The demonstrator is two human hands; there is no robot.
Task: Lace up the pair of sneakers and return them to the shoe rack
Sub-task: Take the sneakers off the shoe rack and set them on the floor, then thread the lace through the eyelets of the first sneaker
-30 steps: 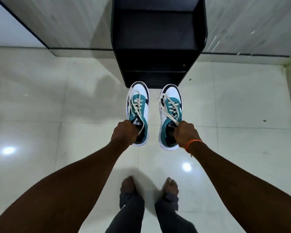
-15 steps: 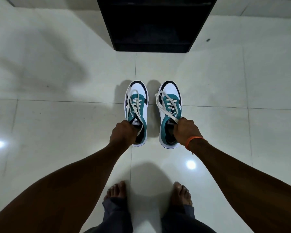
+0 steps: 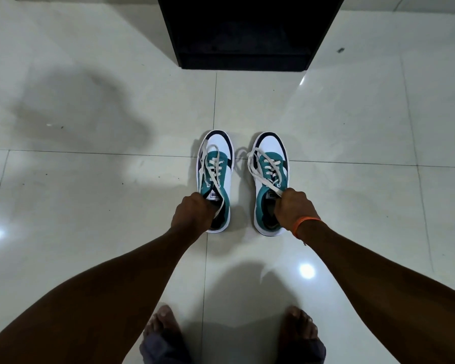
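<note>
My left hand (image 3: 193,212) is curled tight around the heel opening of the left sneaker (image 3: 215,179), and my right hand (image 3: 293,208) grips the right sneaker (image 3: 271,182) the same way. Both shoes run lengthwise away from me, toes toward the black shoe rack (image 3: 247,32), side by side over the tiled floor (image 3: 90,179). My arms reach forward and down, knuckles up.

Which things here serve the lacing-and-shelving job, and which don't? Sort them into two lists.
Part of the job:
- left teal-and-white sneaker, held by left hand
- right teal-and-white sneaker, held by right hand
- black shoe rack

Not part of it:
- orange wristband
- glossy white tiled floor
</note>
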